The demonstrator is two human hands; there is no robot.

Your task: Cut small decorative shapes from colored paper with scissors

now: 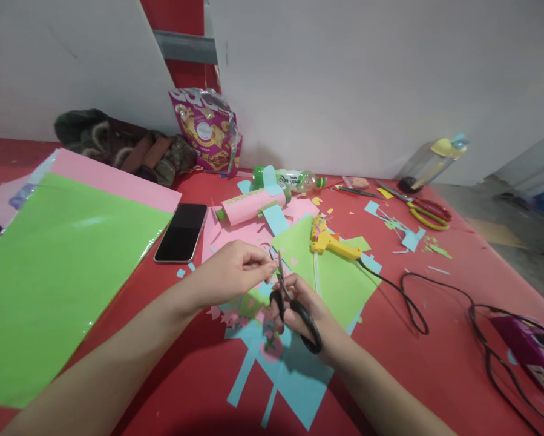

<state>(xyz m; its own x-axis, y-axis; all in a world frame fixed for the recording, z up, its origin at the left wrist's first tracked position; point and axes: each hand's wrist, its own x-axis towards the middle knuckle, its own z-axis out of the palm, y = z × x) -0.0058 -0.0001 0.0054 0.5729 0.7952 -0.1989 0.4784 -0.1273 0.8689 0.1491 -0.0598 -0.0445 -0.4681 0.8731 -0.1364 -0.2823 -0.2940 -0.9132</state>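
My right hand [301,306] grips black-handled scissors [305,321], their blades pointing up and slightly parted. Just left of the blades, the fingertips of my left hand [244,269] are pinched together; what they hold is too small to make out. Beneath both hands lie cut sheets of blue paper [294,381], green paper [344,293] and pink paper [212,242], with small pink scraps [233,318] among them. A yellow hot glue gun [335,245] rests on the green sheet, beyond my right hand. Behind my left hand is a roll wrapped in pink paper [249,209].
A phone [181,233] and large green sheets [81,260] lie to the left. At the back are a snack bag [208,130], a green bottle [294,180] and a camouflage bag [131,145]. Yellow-and-red-handled scissors [428,215] lie right, and a black cord [412,303] runs towards a purple power strip [530,351].
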